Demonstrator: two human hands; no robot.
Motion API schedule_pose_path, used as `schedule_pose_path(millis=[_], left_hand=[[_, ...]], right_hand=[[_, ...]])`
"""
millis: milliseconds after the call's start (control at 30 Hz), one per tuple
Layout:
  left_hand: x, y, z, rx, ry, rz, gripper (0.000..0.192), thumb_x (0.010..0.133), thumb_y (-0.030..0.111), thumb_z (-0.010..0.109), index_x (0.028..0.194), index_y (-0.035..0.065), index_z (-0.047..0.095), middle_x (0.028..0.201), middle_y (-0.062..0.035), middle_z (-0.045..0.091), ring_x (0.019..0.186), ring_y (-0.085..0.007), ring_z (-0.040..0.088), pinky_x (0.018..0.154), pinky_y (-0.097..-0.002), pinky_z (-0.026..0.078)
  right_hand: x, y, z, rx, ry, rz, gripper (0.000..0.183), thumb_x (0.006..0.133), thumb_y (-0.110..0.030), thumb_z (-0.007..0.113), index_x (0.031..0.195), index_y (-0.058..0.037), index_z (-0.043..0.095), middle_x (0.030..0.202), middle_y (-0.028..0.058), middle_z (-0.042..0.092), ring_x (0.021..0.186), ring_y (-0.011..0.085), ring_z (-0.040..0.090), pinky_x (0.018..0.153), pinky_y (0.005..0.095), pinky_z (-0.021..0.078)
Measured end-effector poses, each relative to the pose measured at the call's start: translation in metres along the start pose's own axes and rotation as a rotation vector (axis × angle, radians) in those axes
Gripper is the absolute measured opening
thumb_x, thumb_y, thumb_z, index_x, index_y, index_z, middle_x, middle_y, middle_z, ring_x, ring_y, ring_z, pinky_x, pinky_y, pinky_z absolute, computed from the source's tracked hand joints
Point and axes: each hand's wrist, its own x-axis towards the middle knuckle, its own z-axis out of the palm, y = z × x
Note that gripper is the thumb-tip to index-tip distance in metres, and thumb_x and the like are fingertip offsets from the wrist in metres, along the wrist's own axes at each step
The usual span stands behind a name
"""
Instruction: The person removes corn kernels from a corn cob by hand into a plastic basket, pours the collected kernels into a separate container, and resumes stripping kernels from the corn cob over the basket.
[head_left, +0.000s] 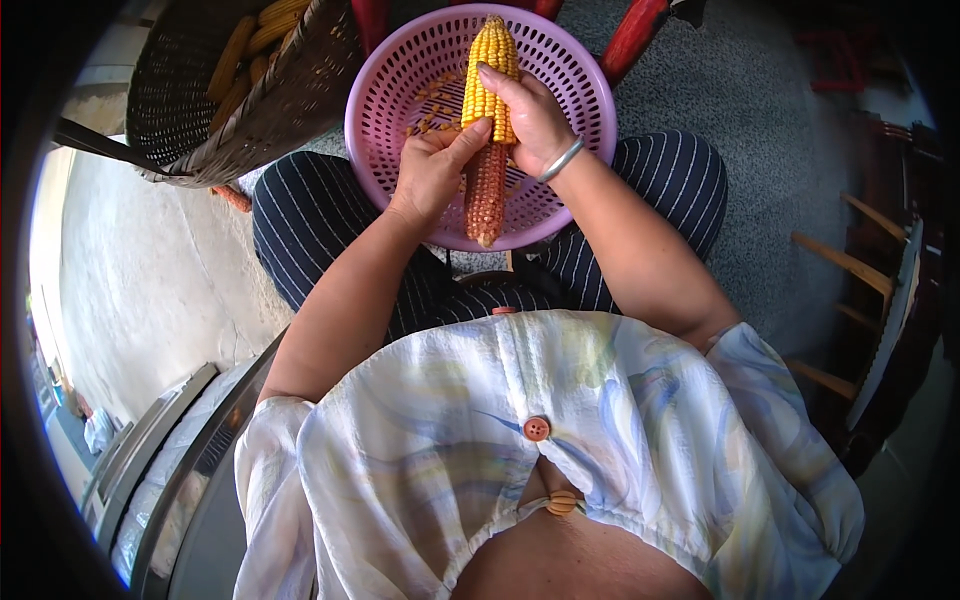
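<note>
An ear of corn (491, 82) with yellow kernels on its far half is held over a purple plastic basket (589, 187). Its near half is a bare reddish cob (484, 199). My right hand (541, 120), with a metal bangle at the wrist, is wrapped around the kernel-covered part, thumb on top. On the other side, my left hand (435, 169) grips the ear midway, its thumb pressed at the lower edge of the kernels. Its other fingers are curled and partly hidden. Loose kernels (431, 112) lie on the slotted basket bottom.
A woven basket (255, 127) at the upper left holds several corn ears (232, 60). A reddish cob (231, 199) lies on the floor below it. Red wooden legs (634, 41) stand behind the purple basket. My knees in striped trousers (671, 180) flank it.
</note>
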Motion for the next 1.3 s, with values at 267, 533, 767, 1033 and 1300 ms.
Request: schedule_pose_path(millis=[267, 533, 767, 1033, 1300], left_hand=[[0.000, 0.004, -0.002, -0.012, -0.021, -0.051, 0.039, 0.086, 0.032, 0.055, 0.098, -0.0052, 0.060, 0.079, -0.0076, 0.061, 0.067, -0.0108, 0.056, 0.061, -0.0234, 0.045], [0.004, -0.009, 0.004, 0.336, 0.113, 0.127, 0.048, 0.084, 0.039, 0.056, 0.098, -0.0062, 0.059, 0.081, -0.0118, 0.063, 0.066, -0.0143, 0.058, 0.063, -0.0271, 0.047], [0.004, -0.014, 0.001, 0.387, 0.069, 0.182, 0.043, 0.088, 0.038, 0.050, 0.092, -0.0041, 0.062, 0.071, -0.0075, 0.063, 0.063, -0.0122, 0.056, 0.061, -0.0274, 0.046], [0.003, -0.002, 0.001, 0.109, 0.104, 0.039, 0.042, 0.087, 0.035, 0.054, 0.083, -0.0057, 0.062, 0.069, -0.0054, 0.060, 0.061, -0.0090, 0.055, 0.056, -0.0229, 0.045], [0.001, -0.005, 0.000, 0.094, 0.045, 0.117, 0.042, 0.083, 0.037, 0.060, 0.084, -0.0052, 0.063, 0.069, -0.0067, 0.061, 0.057, -0.0099, 0.055, 0.054, -0.0232, 0.045]], right_hand=[[0.003, -0.001, -0.005, 0.284, 0.029, 0.083, 0.028, 0.083, -0.024, 0.055, 0.100, -0.0023, 0.054, 0.084, 0.0047, 0.057, 0.075, 0.0155, 0.056, 0.069, 0.0303, 0.0464], [-0.001, 0.004, -0.003, -0.037, 0.098, -0.099, 0.030, 0.083, -0.024, 0.060, 0.102, -0.0017, 0.052, 0.091, 0.0036, 0.057, 0.082, 0.0122, 0.055, 0.072, 0.0265, 0.0453], [-0.002, 0.002, -0.003, 0.028, 0.056, -0.049, 0.028, 0.086, -0.024, 0.056, 0.103, -0.0016, 0.053, 0.091, 0.0034, 0.057, 0.082, 0.0121, 0.055, 0.073, 0.0267, 0.0455], [-0.003, 0.006, 0.000, -0.058, -0.013, -0.118, 0.030, 0.088, -0.025, 0.053, 0.107, -0.0020, 0.052, 0.095, 0.0030, 0.055, 0.086, 0.0111, 0.053, 0.077, 0.0263, 0.0443], [-0.004, -0.002, -0.001, 0.114, -0.009, 0.016, 0.027, 0.089, -0.022, 0.050, 0.107, -0.0013, 0.052, 0.094, 0.0048, 0.056, 0.085, 0.0139, 0.054, 0.077, 0.0289, 0.0453]])
